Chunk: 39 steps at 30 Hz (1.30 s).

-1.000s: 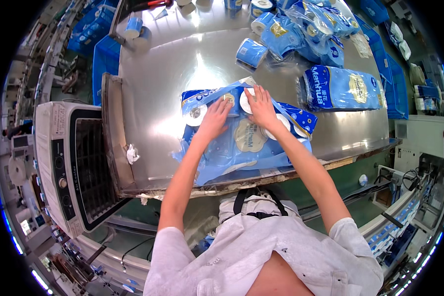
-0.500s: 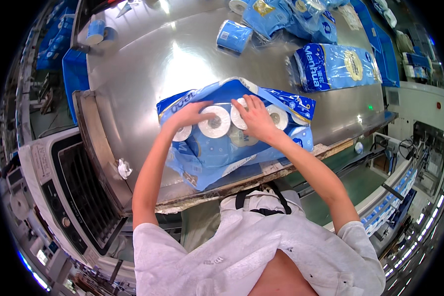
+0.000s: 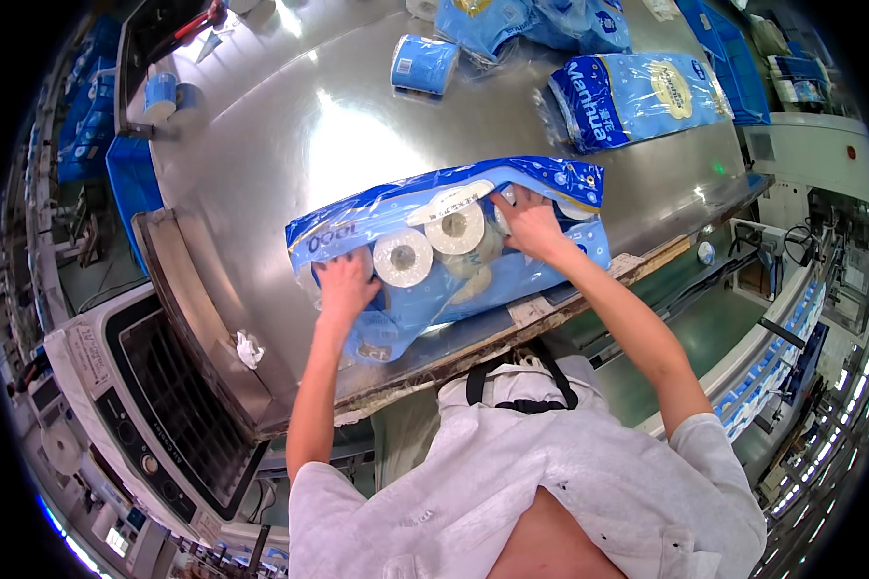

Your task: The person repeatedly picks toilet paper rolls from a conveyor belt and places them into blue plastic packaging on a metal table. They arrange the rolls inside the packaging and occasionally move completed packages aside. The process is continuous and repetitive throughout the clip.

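A blue plastic bag with several white toilet paper rolls in it lies on the steel table near its front edge. My left hand presses on the bag's left end, fingers over a roll there. At the right end, my right hand is pushed in among the rolls. Another roll shows its open core between my two hands.
A sealed blue pack of rolls lies at the back right, more blue packs behind it. A single wrapped roll sits at the back centre. A grey machine with a grille stands to the left. A crumpled white scrap lies on the table's left lip.
My hands have spread apart toward the two ends of the bag. The rolls now lie in a row inside it, and the view has tilted.
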### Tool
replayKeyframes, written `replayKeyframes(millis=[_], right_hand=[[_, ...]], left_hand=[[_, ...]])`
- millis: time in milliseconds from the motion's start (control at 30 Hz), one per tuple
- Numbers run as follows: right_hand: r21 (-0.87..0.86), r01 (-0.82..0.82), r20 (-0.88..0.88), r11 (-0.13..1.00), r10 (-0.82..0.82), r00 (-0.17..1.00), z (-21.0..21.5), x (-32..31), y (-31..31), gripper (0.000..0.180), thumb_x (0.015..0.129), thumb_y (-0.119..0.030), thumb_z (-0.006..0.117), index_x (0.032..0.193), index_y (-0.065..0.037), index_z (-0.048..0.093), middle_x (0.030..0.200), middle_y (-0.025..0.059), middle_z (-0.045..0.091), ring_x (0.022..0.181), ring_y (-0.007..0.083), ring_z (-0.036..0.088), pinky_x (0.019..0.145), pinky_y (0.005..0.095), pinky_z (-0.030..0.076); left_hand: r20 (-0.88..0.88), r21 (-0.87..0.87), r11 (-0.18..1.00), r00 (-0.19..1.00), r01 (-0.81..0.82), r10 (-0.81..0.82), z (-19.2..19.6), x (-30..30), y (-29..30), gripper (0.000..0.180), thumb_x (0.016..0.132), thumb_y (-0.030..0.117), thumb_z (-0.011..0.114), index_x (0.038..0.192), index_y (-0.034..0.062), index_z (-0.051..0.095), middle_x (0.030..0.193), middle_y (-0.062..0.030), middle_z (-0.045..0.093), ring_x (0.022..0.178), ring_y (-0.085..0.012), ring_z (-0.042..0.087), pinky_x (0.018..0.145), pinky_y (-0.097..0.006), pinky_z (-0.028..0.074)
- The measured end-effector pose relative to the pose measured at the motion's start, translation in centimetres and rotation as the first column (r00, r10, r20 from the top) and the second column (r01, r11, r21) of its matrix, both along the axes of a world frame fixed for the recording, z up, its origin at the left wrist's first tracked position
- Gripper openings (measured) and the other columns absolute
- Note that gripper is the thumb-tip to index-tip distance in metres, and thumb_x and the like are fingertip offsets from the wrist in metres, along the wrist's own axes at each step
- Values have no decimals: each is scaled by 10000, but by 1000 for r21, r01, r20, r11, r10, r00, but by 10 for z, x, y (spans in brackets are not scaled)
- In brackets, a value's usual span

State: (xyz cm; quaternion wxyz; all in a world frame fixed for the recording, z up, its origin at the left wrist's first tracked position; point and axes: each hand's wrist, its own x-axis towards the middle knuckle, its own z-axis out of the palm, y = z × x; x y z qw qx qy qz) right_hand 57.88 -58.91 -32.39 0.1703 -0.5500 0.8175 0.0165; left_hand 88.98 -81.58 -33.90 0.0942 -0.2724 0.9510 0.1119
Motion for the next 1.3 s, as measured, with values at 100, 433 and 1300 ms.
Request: replayKeyframes(millis=[100, 433, 1300], right_hand=[[-205, -37, -138, 978, 9, 990, -13, 11, -9, 732, 708, -253, 835, 1388, -249, 562, 1290, 164, 576, 1214, 397, 581, 914, 568, 505], [-159, 87, 67, 983, -77, 995, -26, 16, -9, 433, 795, -225, 734, 1217, -131, 722, 1213, 202, 716, 1130, 389, 689, 953, 557, 514], [-737, 614, -148, 282, -954, 262, 232, 15, 347, 378, 845, -243, 707, 1216, -177, 683, 1328, 179, 547, 1348, 408, 442, 971, 717, 393]], left_hand=[[-20, -80, 997, 1000, -17, 15, 2, -20, 29, 858, 648, 345, 881, 1438, 230, 566, 1425, -181, 527, 1395, -441, 420, 1067, -727, 318], [7, -85, 975, 979, -203, 205, 6, 3, 88, 798, 652, 281, 893, 1396, 250, 608, 1382, -169, 515, 1341, -413, 443, 1041, -650, 367], [-432, -550, 691, 548, 469, -716, 236, -306, 265, 686, 681, 280, 886, 1314, 166, 649, 1406, -71, 545, 1349, -353, 492, 947, -573, 454]])
